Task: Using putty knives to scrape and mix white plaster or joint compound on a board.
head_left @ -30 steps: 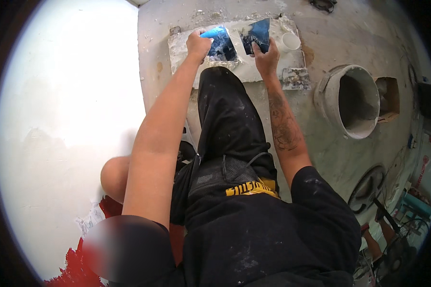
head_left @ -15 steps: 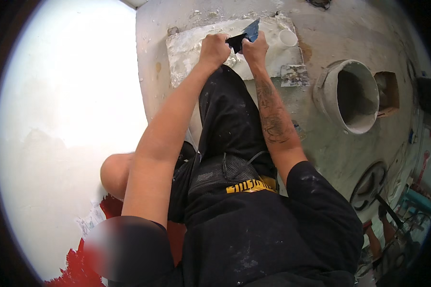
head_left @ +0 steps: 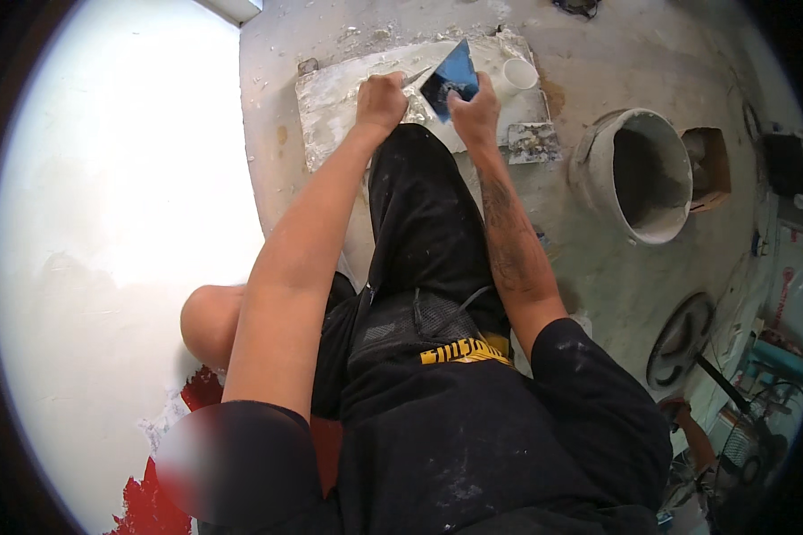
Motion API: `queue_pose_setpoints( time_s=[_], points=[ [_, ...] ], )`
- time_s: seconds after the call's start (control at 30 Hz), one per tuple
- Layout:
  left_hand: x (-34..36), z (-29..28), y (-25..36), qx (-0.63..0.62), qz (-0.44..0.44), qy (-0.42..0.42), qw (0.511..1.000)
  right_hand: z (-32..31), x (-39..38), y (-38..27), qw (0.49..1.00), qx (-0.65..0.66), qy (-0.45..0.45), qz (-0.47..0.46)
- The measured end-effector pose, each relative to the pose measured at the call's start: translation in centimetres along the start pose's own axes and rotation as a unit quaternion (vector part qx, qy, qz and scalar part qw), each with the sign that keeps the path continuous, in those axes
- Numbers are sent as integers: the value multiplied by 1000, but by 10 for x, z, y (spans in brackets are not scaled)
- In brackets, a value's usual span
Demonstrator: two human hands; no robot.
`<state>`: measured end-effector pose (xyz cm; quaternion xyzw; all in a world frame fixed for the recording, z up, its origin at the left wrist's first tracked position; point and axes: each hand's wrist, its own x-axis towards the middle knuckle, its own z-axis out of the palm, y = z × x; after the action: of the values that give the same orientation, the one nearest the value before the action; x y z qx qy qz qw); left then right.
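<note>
My left hand is closed on a thin flat scraper blade, seen nearly edge-on, over a white board smeared with lumpy putty. Just to its right, my right hand grips a blue metal scraper blade, its thumb pressed on the putty-smudged face. The two blades are close, and whether they touch I cannot tell. A small white cup stands on the board right of my right hand. A stained scrap lies at the board's near right corner. My raised knee is just below both hands.
A large plaster-coated bucket stands at the right, beside an open cardboard box. A dark wheel-like object and assorted gear and cables are at the far right. A white wall or panel fills the left side.
Both hands came together, then my left hand drew back slightly leftward with its blade turning edge-on. My right hand moved a little left, its blade now tilted.
</note>
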<state>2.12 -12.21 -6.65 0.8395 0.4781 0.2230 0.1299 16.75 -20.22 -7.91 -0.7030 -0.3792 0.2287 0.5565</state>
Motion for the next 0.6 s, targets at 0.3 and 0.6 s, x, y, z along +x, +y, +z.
queue_pose_setpoints(
  time_s=[0.3,0.6],
  points=[
    [-3,-9,-19,26,163,92,982,-69,9,4,929,-228,-49,-289],
    [-2,-24,-16,20,179,49,982,-60,7,-1,923,-211,-85,-310]
  ],
)
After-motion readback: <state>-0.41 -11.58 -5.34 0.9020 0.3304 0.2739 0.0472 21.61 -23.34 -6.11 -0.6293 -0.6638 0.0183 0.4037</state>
